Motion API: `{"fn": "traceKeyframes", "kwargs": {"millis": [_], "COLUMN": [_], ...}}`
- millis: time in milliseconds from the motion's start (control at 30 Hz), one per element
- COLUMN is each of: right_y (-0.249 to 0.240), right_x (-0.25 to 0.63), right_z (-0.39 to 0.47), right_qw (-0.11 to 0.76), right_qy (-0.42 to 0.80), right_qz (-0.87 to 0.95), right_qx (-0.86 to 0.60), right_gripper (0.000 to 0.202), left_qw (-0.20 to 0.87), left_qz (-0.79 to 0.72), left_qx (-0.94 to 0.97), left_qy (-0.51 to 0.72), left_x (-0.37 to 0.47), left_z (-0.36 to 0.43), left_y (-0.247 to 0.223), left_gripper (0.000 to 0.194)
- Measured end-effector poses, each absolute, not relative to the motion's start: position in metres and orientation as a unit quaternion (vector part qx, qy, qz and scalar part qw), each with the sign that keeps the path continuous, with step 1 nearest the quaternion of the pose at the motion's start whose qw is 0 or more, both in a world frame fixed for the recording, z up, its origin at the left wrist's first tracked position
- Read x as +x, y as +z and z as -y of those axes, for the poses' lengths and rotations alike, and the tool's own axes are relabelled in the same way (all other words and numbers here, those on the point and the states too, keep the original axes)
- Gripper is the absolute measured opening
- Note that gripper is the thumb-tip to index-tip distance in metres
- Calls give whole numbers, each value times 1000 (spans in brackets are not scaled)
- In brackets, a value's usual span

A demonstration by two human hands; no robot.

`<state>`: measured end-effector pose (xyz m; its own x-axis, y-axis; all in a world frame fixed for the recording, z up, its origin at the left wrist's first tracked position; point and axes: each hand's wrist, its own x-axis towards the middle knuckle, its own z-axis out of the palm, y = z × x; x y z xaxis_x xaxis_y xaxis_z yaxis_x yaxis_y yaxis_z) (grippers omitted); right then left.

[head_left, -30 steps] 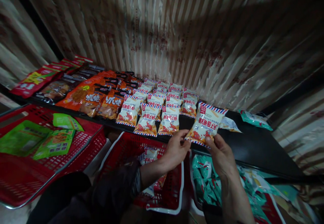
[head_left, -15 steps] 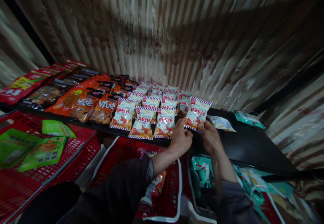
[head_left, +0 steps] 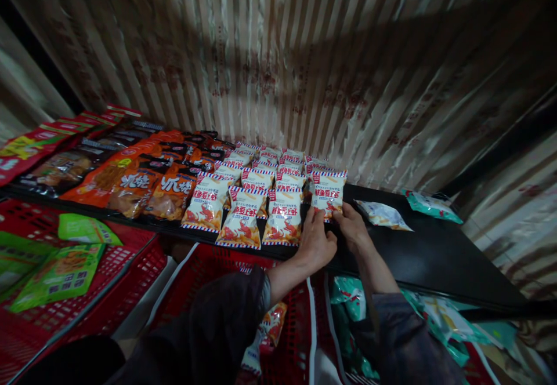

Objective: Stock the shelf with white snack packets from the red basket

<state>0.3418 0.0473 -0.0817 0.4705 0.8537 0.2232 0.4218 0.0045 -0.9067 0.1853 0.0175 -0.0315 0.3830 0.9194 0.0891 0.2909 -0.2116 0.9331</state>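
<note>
Left hand (head_left: 317,242) and right hand (head_left: 354,230) pinch a white packet (head_left: 328,192) between their fingers (head_left: 341,217), its lower corners hidden.

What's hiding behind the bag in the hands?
Another white bag peeks out above the held bag, with a striped sheet farther back. The held bag covers most of that white bag's front, so anything else there can't be seen.

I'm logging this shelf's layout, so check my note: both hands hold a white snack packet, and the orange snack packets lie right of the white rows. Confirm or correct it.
Wrong side: the head view shows the orange snack packets left of the white packet rows. The rest stands: left hand and right hand hold a white snack packet.
</note>
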Motion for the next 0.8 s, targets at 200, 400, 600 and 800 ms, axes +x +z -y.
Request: {"fn": "traceKeyframes", "kwargs": {"millis": [200, 400, 600, 800], "right_y": [-83, -74, -66, -71], "right_x": [339, 334, 326, 326], "right_z": [-52, -46, -41, -40], "right_qw": [507, 468, 422, 406], "right_qy": [216, 204, 172, 144], "right_qz": [462, 471, 463, 458], "right_qx": [-695, -720, -760, -778], "right_gripper": [43, 38, 37, 38], "left_qw": [429, 398, 409, 386], "left_qz": [-445, -446, -452, -435], "left_qx": [713, 740, 734, 753], "left_qy": [330, 309, 300, 309], "left_x": [187, 185, 187, 185], "left_z": [-22, -21, -21, -23], "left_y": [-29, -24, -24, -28], "left_gripper": [60, 55, 53, 46]}}
